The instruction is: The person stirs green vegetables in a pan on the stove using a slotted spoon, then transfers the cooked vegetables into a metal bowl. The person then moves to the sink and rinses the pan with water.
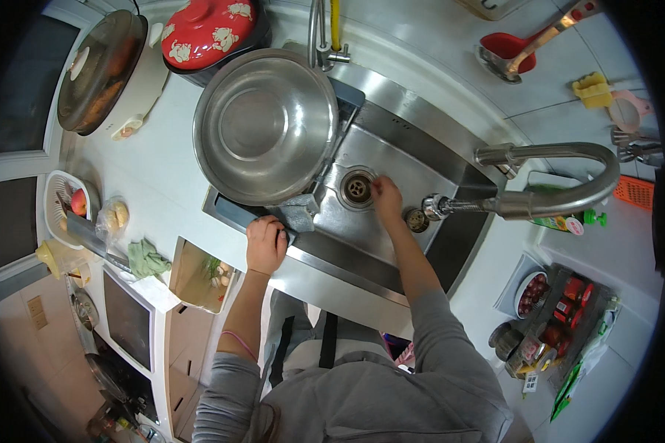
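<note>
My left hand (266,243) rests on the near edge of the sink, on the end of a dark grey rack, beside a grey scrubbing cloth (301,213). My right hand (385,198) is down in the stainless steel sink (360,145), its fingertips at the right rim of the drain (358,189); whether they hold something small is hidden. A round metal strainer basket (416,220) lies on the sink floor to the right of that hand. A large stainless steel basin (265,126) sits over the sink's left side.
A gooseneck faucet (559,149) reaches over the sink from the right, its spray head above the strainer. Behind the basin stand a red-lidded pot (208,30) and a second tap (324,55). An oval lidded cooker (108,77) stands at left; jars (523,354) stand at right.
</note>
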A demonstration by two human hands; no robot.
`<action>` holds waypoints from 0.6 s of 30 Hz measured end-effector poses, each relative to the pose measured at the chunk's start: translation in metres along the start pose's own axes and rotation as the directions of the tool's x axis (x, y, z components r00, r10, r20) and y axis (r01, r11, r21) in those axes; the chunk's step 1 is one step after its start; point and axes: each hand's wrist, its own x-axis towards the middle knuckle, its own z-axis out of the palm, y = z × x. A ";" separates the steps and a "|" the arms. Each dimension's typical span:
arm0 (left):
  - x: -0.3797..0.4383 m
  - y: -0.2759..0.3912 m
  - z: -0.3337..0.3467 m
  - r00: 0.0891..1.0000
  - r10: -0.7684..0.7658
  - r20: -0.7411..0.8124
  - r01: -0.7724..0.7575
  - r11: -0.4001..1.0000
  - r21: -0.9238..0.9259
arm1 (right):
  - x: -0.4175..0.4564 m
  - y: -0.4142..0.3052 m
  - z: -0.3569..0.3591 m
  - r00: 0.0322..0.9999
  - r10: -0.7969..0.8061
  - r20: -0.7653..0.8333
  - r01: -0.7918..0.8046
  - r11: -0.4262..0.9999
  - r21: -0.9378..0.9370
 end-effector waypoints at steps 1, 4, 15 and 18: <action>-0.002 0.000 0.001 1.000 -0.003 -0.006 0.003 1.000 -0.001 | -0.014 0.009 -0.026 0.999 0.049 0.006 -0.050 0.997 0.058; -0.002 0.002 0.001 1.000 0.009 -0.024 -0.009 1.000 0.011 | -0.066 0.058 -0.085 0.974 0.216 -0.064 -0.208 0.971 0.116; -0.006 0.001 -0.002 0.992 0.095 -0.077 -0.095 0.995 0.003 | -0.091 0.084 -0.132 0.996 0.068 -0.060 -0.071 0.996 -0.057; -0.011 0.001 -0.005 0.997 0.060 -0.057 -0.068 0.988 -0.138 | -0.103 0.069 -0.140 0.990 0.136 -0.044 -0.139 0.988 -0.071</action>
